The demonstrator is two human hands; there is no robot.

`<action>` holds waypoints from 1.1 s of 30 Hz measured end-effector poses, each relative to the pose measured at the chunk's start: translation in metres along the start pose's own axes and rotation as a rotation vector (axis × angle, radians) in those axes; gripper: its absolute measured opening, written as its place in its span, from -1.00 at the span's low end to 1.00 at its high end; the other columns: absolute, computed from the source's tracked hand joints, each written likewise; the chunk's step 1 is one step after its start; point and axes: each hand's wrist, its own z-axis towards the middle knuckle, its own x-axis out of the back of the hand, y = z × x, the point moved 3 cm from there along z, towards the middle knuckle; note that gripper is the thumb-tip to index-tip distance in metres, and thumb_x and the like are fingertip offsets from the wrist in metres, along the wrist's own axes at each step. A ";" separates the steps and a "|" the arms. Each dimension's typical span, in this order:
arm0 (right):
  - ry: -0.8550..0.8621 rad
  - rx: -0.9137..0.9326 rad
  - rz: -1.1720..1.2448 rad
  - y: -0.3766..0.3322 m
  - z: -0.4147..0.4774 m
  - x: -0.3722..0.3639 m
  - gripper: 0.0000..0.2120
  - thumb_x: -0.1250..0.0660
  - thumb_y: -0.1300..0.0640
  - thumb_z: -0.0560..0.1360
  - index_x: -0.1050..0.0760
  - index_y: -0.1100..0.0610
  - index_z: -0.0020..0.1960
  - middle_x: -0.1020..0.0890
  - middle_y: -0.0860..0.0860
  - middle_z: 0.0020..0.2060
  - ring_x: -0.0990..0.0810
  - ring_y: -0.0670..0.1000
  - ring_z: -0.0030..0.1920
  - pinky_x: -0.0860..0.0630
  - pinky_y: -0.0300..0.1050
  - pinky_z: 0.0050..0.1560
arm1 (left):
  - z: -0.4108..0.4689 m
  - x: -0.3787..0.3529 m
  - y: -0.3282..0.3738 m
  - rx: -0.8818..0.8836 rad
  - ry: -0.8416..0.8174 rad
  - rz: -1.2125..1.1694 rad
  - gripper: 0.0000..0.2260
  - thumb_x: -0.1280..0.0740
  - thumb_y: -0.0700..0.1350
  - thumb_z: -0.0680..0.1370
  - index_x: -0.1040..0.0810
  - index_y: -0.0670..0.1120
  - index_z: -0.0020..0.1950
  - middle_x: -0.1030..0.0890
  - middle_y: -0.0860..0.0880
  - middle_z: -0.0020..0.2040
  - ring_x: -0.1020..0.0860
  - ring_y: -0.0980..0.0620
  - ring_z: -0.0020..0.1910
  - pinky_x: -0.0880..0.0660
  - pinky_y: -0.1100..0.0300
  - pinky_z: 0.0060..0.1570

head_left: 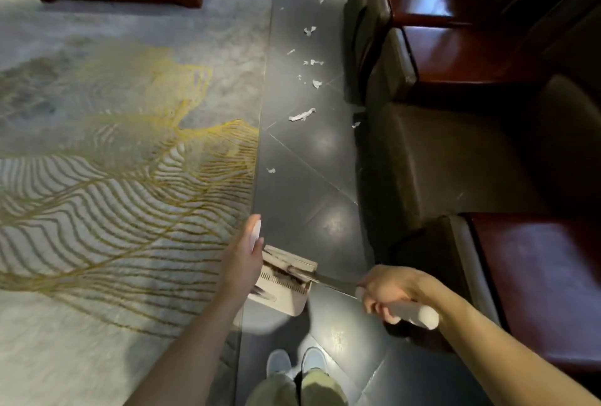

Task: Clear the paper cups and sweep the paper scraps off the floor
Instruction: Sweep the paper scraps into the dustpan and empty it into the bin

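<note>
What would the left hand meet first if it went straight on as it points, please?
The left hand, gripping a white handle, points forward along the rug. That way looks free; the nearest thing is a small paper scrap on the floor, probably below its line.

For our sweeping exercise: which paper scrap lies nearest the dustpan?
The small lone scrap beside the edge of the rug; all others lie farther up the dark floor.

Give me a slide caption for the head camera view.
Floor sweep: left hand and right hand each grip a white handle by a beige dustpan; paper scraps litter the dark floor ahead.
</note>
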 end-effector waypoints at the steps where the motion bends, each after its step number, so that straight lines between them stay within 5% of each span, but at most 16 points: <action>1: -0.025 -0.017 0.069 -0.002 -0.009 0.003 -0.70 -0.24 0.34 0.54 -0.47 0.26 0.26 -0.45 0.06 -0.34 -0.43 -0.12 -0.45 -0.38 -0.35 -0.47 | 0.000 0.001 -0.002 -0.012 -0.012 0.007 -0.61 -0.25 -0.19 0.57 -0.37 0.00 0.40 -0.54 -0.15 0.24 -0.51 -0.16 0.16 -0.40 0.11 0.08; 10: 0.055 0.127 0.294 -0.040 -0.048 0.034 -0.72 -0.18 0.33 0.58 -0.47 0.33 0.26 -0.44 0.05 -0.41 -0.39 -0.12 -0.52 -0.37 -0.31 -0.52 | 0.022 0.021 -0.008 -0.060 -0.006 0.020 -0.60 -0.25 -0.18 0.57 -0.37 0.02 0.41 -0.59 -0.18 0.09 -0.53 -0.18 0.04 -0.41 0.06 0.02; 15: 0.099 0.187 0.428 -0.080 -0.036 0.082 -0.75 -0.20 0.33 0.56 -0.44 0.29 0.22 -0.45 0.06 -0.40 -0.39 -0.11 -0.52 -0.37 -0.30 -0.58 | 0.065 0.030 0.010 -0.074 0.056 -0.017 -0.61 -0.26 -0.22 0.57 -0.39 -0.04 0.40 -0.56 -0.17 0.21 -0.50 -0.17 0.17 -0.39 0.09 0.12; 26: 0.482 0.249 -0.198 -0.237 0.088 0.242 -0.78 -0.33 0.21 0.40 -0.58 0.17 0.04 -0.67 0.12 -0.15 -0.65 0.07 -0.16 -0.60 -0.03 -0.02 | 0.247 0.002 0.041 0.038 0.237 -0.090 -0.62 -0.31 -0.26 0.54 -0.44 -0.09 0.36 -0.50 -0.08 0.32 -0.46 -0.07 0.30 -0.37 0.13 0.22; 33: 0.347 0.247 -0.439 -0.297 0.139 0.288 -0.75 -0.25 0.24 0.52 -0.52 0.24 0.17 -0.60 0.11 -0.04 -0.59 0.03 -0.02 -0.54 -0.13 0.03 | 0.354 -0.012 0.071 0.148 0.280 -0.062 -0.63 -0.28 -0.23 0.56 -0.43 -0.06 0.37 -0.51 -0.13 0.31 -0.47 -0.13 0.28 -0.39 0.08 0.20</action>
